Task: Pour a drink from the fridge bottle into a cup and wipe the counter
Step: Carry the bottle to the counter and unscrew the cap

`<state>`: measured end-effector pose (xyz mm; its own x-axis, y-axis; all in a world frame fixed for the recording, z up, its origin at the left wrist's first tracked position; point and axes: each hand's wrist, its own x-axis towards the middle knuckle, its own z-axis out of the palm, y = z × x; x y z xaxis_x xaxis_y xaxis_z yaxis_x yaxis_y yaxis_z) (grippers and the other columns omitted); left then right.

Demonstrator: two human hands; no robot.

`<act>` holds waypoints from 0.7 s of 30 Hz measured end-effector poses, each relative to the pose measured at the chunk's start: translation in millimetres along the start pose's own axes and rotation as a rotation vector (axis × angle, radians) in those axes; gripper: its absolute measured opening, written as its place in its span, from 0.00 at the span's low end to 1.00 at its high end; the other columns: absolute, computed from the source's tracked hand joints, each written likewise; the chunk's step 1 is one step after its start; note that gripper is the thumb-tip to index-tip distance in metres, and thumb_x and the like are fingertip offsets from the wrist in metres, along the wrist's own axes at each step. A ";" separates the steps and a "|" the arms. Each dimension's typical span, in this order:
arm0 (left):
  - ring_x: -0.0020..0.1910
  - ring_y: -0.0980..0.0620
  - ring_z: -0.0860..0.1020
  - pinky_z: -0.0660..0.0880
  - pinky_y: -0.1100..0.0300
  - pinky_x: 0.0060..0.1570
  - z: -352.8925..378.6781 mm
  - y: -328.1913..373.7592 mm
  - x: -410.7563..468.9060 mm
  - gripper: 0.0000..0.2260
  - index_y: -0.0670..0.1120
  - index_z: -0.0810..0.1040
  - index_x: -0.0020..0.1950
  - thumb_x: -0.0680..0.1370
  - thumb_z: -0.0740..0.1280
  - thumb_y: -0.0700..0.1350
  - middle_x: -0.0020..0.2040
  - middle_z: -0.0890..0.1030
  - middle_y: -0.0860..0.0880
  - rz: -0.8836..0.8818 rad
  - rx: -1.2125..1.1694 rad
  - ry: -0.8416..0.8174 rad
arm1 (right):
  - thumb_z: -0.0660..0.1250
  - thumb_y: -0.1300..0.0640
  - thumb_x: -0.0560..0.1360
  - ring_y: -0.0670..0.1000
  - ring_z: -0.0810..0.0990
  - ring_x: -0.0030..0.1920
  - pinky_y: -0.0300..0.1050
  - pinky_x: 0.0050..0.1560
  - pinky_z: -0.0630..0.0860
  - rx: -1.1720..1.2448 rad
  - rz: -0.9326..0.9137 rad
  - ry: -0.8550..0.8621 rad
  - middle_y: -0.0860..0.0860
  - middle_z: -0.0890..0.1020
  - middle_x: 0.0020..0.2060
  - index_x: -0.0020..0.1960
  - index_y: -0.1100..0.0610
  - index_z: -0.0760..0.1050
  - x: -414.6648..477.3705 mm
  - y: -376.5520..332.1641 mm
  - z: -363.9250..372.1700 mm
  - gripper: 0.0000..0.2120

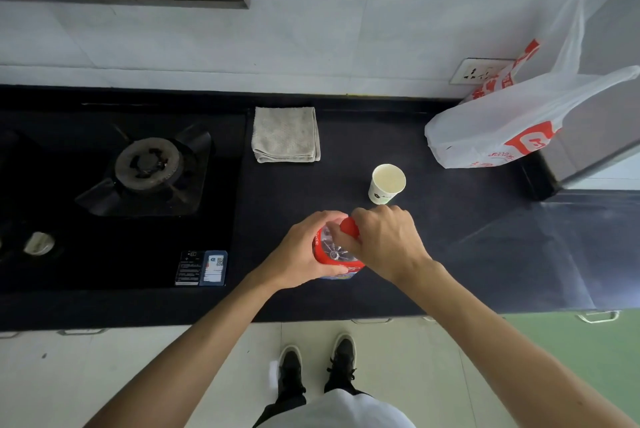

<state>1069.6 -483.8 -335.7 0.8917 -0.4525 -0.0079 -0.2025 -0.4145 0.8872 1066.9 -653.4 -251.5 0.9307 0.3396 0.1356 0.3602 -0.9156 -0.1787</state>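
left hand (304, 247) wraps upright bottle (337, 254) | right hand (384, 240) pinches red cap (349, 228) | cup (387, 183) just far-right, nearer right hand

Bottle (337, 256) is showing clear plastic and wearing a red label, with a blue-and-white strip at the label's lower edge. Its cap (349, 228) is showing plain red. Paper cup (382, 190) is reading off-white, pale cream inside, and is carrying a small dark logo low on its side. Folded towel (285, 134) is showing plain grey-beige. Surface (346, 167) is reading black with a fine speckle. Plastic bag (491, 129) is showing translucent white and bearing red-orange print. Gas hob (104, 254) is looking glossy black, its burner (149, 164) dull grey. Wall tiles (346, 29) are reading white. Shoes (291, 372) are showing black with white soles. Floor (173, 358) is showing cream tile, turning green at far right.
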 end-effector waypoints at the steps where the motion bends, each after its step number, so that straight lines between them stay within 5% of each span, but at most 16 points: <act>1: 0.62 0.60 0.76 0.77 0.67 0.58 0.0 0.0 0.0 0.36 0.56 0.69 0.69 0.66 0.82 0.51 0.62 0.75 0.63 -0.005 -0.006 0.001 | 0.68 0.43 0.73 0.55 0.58 0.20 0.38 0.26 0.50 0.031 -0.041 -0.003 0.48 0.61 0.21 0.29 0.55 0.61 0.9 4.5 2.8 0.25; 5: 0.62 0.60 0.77 0.77 0.65 0.58 1.3 -0.2 -0.4 0.36 0.55 0.69 0.69 0.66 0.82 0.51 0.62 0.76 0.62 -0.027 -0.026 0.012 | 0.65 0.43 0.77 0.54 0.68 0.26 0.46 0.29 0.66 0.115 -0.202 -0.124 0.50 0.71 0.27 0.35 0.57 0.66 9.3 20.3 1.0 0.21; 7: 0.62 0.58 0.77 0.78 0.65 0.57 1.6 -0.4 -0.3 0.35 0.56 0.69 0.69 0.66 0.82 0.51 0.63 0.76 0.59 -0.032 -0.035 0.022 | 0.64 0.43 0.79 0.53 0.74 0.34 0.48 0.39 0.74 0.094 -0.323 -0.232 0.51 0.77 0.36 0.43 0.57 0.72 14.3 26.5 -9.3 0.17; 10: 0.61 0.59 0.78 0.78 0.66 0.56 1.8 1.0 -0.3 0.35 0.63 0.68 0.65 0.65 0.82 0.50 0.61 0.77 0.60 -0.047 -0.039 0.028 | 0.62 0.45 0.81 0.52 0.76 0.48 0.51 0.53 0.76 0.022 -0.462 -0.328 0.51 0.79 0.52 0.62 0.56 0.72 18.5 29.4 -29.2 0.17; 13: 0.61 0.61 0.77 0.77 0.69 0.55 2.6 0.8 -1.2 0.35 0.66 0.67 0.64 0.65 0.82 0.50 0.61 0.76 0.63 -0.069 -0.043 0.034 | 0.63 0.49 0.81 0.53 0.79 0.53 0.52 0.57 0.76 -0.076 -0.525 -0.354 0.50 0.78 0.57 0.67 0.55 0.69 21.2 25.7 -41.6 0.17; 21: 0.62 0.56 0.78 0.79 0.62 0.57 4.3 -0.9 -2.1 0.35 0.54 0.70 0.68 0.66 0.82 0.50 0.62 0.77 0.58 -0.060 -0.052 0.037 | 0.66 0.42 0.77 0.55 0.78 0.34 0.47 0.35 0.77 -0.056 -0.374 -0.166 0.52 0.83 0.40 0.52 0.58 0.73 12.0 17.0 -25.1 0.19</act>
<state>1066.1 -485.9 -338.4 0.9160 -0.3987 -0.0453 -0.1283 -0.3980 0.9084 1082.6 -670.3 -228.5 0.7356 0.6770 0.0209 0.6757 -0.7313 -0.0934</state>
